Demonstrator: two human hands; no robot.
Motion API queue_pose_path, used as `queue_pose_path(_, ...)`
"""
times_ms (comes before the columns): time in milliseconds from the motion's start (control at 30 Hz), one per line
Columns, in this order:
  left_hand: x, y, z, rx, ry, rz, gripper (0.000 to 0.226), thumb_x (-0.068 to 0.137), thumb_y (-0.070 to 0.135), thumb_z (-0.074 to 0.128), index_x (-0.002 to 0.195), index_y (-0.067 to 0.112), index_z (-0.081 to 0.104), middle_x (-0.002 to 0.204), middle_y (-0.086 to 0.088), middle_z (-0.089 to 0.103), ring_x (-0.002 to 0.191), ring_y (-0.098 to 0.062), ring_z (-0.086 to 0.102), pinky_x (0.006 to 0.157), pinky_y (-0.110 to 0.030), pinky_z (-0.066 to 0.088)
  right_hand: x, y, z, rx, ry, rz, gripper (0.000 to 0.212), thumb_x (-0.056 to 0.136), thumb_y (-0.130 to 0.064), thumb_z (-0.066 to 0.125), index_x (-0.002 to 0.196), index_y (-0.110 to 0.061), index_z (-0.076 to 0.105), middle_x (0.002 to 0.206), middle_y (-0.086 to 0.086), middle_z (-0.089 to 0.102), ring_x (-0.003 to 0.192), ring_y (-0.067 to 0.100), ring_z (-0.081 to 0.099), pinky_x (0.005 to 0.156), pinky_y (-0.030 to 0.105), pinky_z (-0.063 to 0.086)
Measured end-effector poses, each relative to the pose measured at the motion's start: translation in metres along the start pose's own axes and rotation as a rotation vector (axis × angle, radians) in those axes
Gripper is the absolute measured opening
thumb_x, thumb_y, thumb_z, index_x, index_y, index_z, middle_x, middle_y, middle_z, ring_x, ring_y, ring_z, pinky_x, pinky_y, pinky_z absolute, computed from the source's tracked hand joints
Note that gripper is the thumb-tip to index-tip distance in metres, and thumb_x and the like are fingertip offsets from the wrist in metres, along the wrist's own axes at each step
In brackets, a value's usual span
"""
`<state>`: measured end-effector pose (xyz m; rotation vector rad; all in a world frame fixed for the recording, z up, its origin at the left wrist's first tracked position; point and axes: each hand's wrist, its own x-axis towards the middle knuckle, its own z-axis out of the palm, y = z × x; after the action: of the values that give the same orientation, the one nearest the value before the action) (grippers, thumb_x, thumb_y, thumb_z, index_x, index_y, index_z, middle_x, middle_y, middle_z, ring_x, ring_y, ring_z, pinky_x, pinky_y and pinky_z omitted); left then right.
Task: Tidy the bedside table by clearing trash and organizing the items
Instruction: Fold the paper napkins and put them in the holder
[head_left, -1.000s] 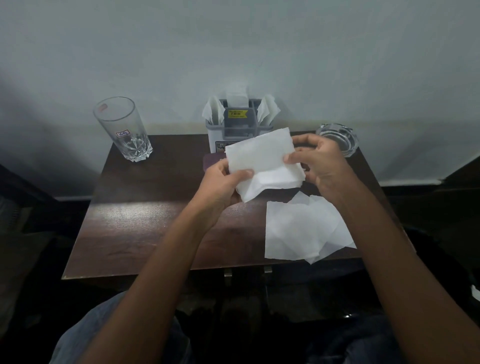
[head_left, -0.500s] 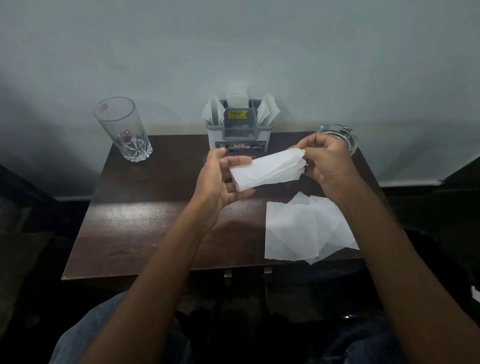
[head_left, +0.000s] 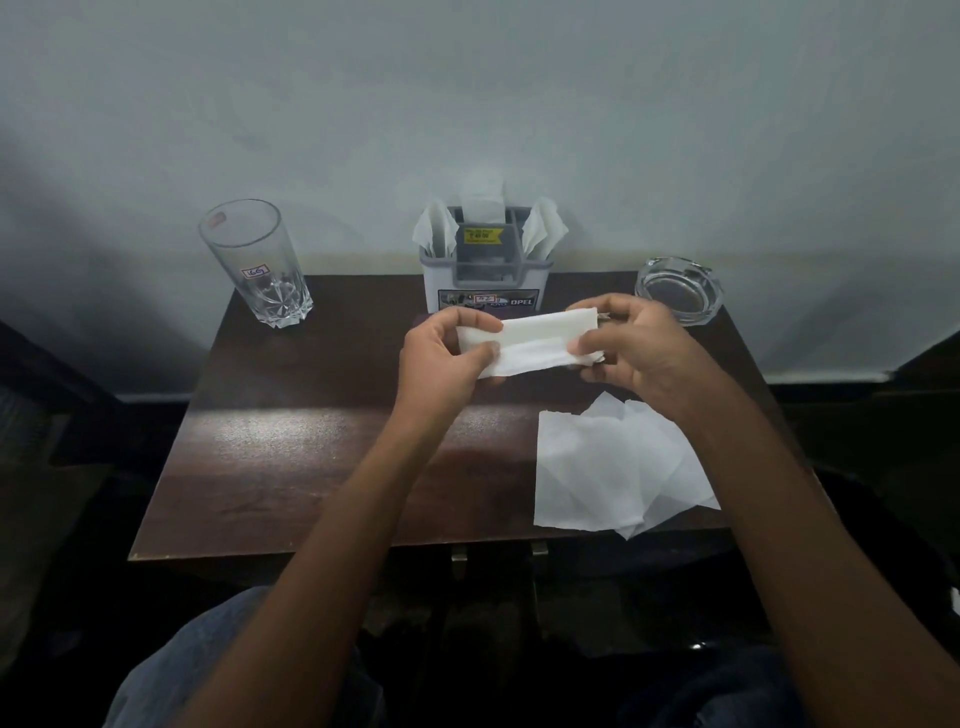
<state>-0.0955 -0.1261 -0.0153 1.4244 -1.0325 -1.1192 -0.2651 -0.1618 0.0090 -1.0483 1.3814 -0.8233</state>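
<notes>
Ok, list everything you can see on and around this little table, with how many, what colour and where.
table: one, dark brown wood, against the wall
glass: one, clear, empty, upright at the back left corner
napkin holder: one, grey, back middle, white napkins standing in it
ashtray: one, clear glass, back right corner
loose napkins: a few overlapping sheets, exact count unclear, white, flat at the front right edge
folded napkin: one, white, held above the table in front of the holder
left hand: pinching the folded napkin's left end
right hand: pinching its right end
</notes>
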Motion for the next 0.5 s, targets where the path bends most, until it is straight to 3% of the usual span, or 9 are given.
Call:
queue_pose_path(133,0.005,-0.005,0.001,0.077,0.110,0.059,0.027,0.078,-0.003,0.066,0.070,0.023,0.063,0.083,-0.013,0.068,0.074,-0.018,0.061,0.065,-0.031,0.052,0.003,0.001,0.002,0.030,0.110,-0.057,0.023,0.075,0.010,0.066,0.079,-0.011,0.059,0.080,0.007,0.065,0.062,0.018,0.064,0.055,0.022,0.054)
queue_pose_path(267,0.007,-0.007,-0.001,-0.055,0.155,0.013,0.024,0.080,-0.006,0.064,0.070,0.016,0.063,0.083,-0.008,0.067,0.075,-0.017,0.064,0.056,-0.025,0.057,0.006,0.004,0.003,0.092,0.195,-0.096,0.018,0.078,0.009,0.064,0.077,-0.009,0.061,0.081,0.009,0.065,0.063,0.019,0.065,0.067,0.028,0.057)
queue_pose_path(400,0.012,-0.001,-0.008,-0.209,0.276,-0.068,0.022,0.085,-0.004,0.056,0.073,0.014,0.062,0.081,-0.005,0.067,0.069,-0.011,0.065,0.051,-0.016,0.052,0.011,-0.005,0.010,0.127,0.293,-0.216,0.022,0.079,0.011,0.062,0.070,-0.008,0.060,0.073,0.007,0.063,0.057,0.013,0.064,0.055,0.020,0.056)
queue_pose_path(500,0.016,0.002,-0.013,-0.404,0.385,-0.134,0.027,0.088,-0.006,0.048,0.074,0.015,0.059,0.081,-0.004,0.067,0.067,-0.010,0.065,0.055,-0.019,0.052,0.023,-0.021,0.015,0.038,0.367,-0.345,0.015,0.078,0.012,0.061,0.072,-0.002,0.062,0.069,0.008,0.063,0.048,0.006,0.061,0.052,0.018,0.055)
